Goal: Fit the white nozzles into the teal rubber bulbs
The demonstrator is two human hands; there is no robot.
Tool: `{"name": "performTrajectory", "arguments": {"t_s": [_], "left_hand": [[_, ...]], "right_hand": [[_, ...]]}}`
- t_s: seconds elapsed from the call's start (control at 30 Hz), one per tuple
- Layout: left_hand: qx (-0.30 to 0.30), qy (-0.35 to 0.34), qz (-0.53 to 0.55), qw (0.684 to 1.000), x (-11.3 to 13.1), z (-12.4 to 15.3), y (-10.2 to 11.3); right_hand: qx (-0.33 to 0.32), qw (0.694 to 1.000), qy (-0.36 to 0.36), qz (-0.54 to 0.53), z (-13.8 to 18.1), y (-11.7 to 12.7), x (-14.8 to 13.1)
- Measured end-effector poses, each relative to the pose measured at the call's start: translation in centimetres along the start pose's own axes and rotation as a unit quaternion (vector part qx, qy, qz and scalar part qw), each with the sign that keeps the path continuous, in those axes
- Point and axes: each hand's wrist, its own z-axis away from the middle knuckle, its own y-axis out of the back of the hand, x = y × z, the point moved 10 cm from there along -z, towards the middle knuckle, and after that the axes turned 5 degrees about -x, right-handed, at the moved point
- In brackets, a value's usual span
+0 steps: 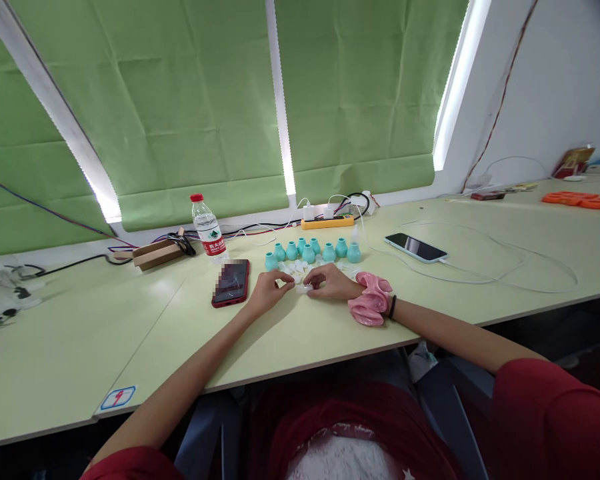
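My left hand (269,288) and my right hand (331,281) rest close together on the pale green table (155,327), fingers curled toward each other. Between the fingertips lies a small white piece (303,289), which both hands pinch. Just behind them is a scatter of small white pieces (295,267) and a row of several teal bulb-shaped bottles (313,251). A pink scrunchie (370,301) and a black band sit on my right wrist.
A red phone (231,283) lies left of my left hand. A water bottle (209,232) stands behind it. A second phone (416,247) on a white cable lies to the right. A yellow power strip (327,222) and cables run along the window.
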Motion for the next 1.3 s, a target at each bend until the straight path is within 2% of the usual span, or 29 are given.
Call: {"name": "performTrajectory", "arguments": {"t_s": [0.23,0.4,0.6,0.83,0.93,1.1,1.3], "left_hand": [[-0.031,0.028,0.132,0.990,-0.9,0.1,-2.0],[-0.024,0.020,0.120,0.992,-1.3,0.1,-2.1],[-0.046,-0.009,0.042,0.998,-0.4,0.1,-1.9],[-0.018,-0.075,-0.080,0.994,1.4,0.5,-1.4],[-0.001,-0.133,-0.158,0.979,2.6,0.9,-1.5],[0.006,-0.214,-0.297,0.931,4.2,1.6,-2.6],[0.000,-0.224,-0.355,0.908,4.8,1.8,-3.3]], "right_hand": [[0.004,1.000,-0.005,-0.008,0.2,-0.1,-0.2],[-0.005,1.000,0.001,-0.022,0.2,-0.3,-0.6],[-0.011,1.000,0.000,-0.029,-0.1,-0.4,-0.3],[-0.004,1.000,0.005,-0.019,-0.1,-0.2,-0.6],[-0.003,1.000,0.005,-0.014,-0.1,-0.2,-0.4],[-0.003,1.000,-0.011,-0.024,-0.2,-0.3,0.2],[-0.004,0.999,-0.012,-0.048,-0.2,-0.3,0.3]]}}
